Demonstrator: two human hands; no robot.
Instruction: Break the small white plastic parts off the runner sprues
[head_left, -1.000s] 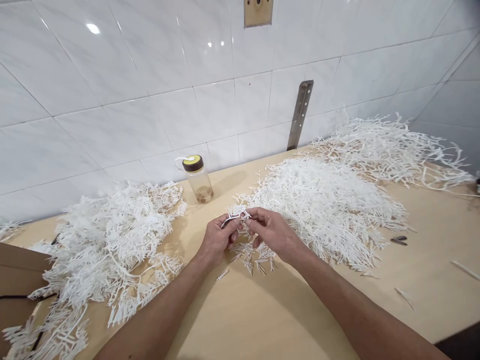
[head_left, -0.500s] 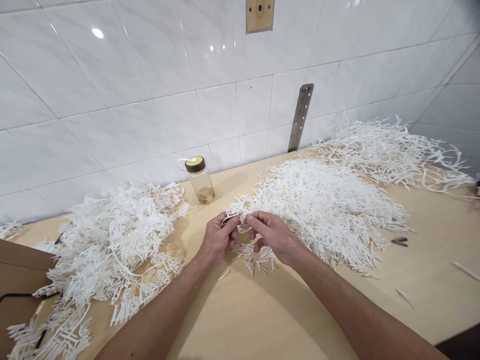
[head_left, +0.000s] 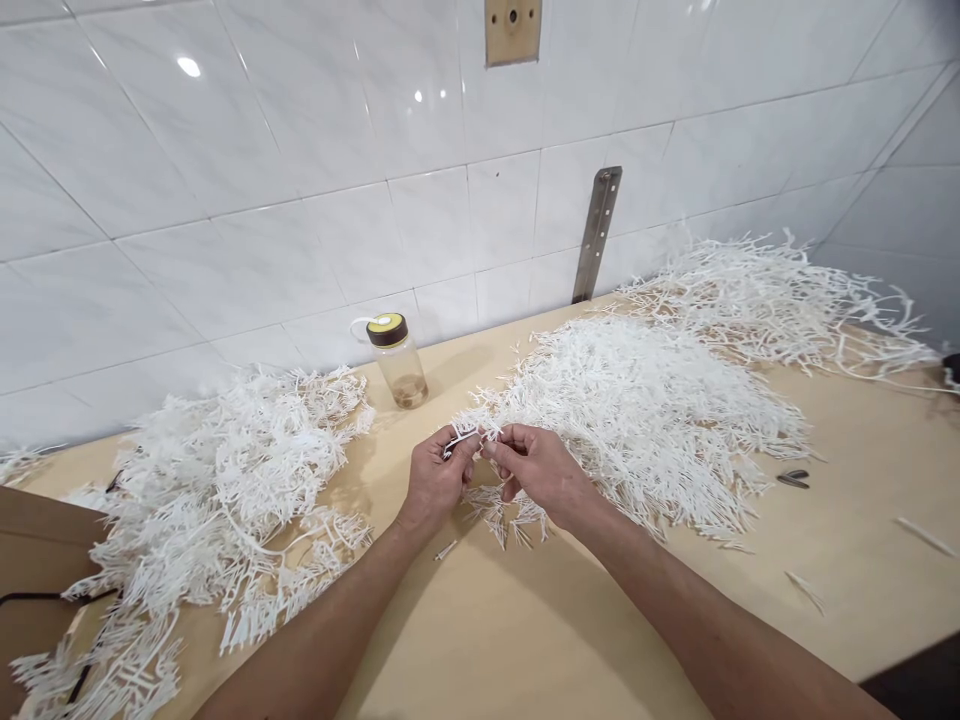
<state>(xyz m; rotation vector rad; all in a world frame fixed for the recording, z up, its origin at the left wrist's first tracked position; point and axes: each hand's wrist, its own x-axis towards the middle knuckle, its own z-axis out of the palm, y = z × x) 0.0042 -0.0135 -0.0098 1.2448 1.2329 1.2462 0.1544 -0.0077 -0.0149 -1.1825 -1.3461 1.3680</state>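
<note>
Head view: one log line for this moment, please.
left hand: pinches white plastic piece | right hand: pinches same piece | beside: white sprue heap, bottle

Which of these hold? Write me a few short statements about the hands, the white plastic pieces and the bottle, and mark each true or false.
1. Both hands pinch one small white plastic piece between them. True: the left hand and the right hand meet on it above the table.
2. The bottle lies on its side. False: it stands upright near the tiled wall.
3. Piles of white plastic pieces lie on both sides of the hands. True: a left pile and a right pile.
4. The bottle has a red lid. False: the lid is yellow with a dark rim.
5. The right hand holds scissors. False: it holds only the plastic piece.
</note>
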